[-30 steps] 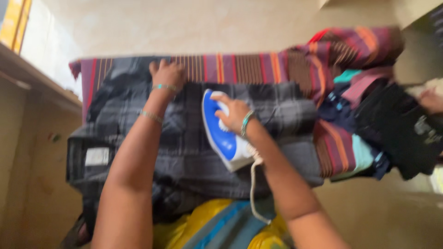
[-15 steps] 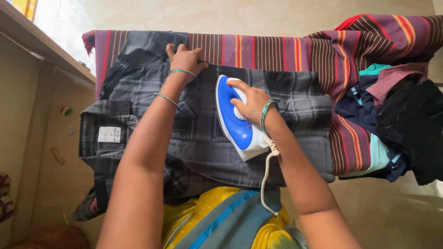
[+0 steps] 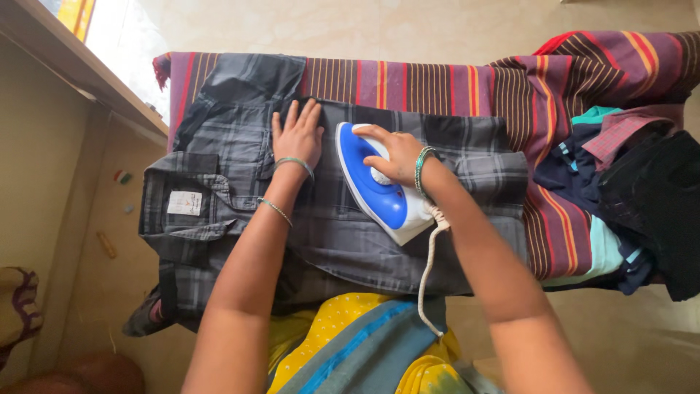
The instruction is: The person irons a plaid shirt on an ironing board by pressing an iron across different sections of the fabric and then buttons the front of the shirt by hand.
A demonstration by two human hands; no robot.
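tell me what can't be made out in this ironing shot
- Head view: the soleplate of the iron is hidden by its own blue and white body.
- The right hand covers the handle, so any dial is unseen.
- The cord ends near the yellow garment; no plug shows.
- The label on the grey checked shirt is too small to read.
- The pile of clothes is cut by the right edge.
- The left hand hides the cloth beneath it.

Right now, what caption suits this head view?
Right hand presses blue iron on grey checked shirt; left hand flattens it.
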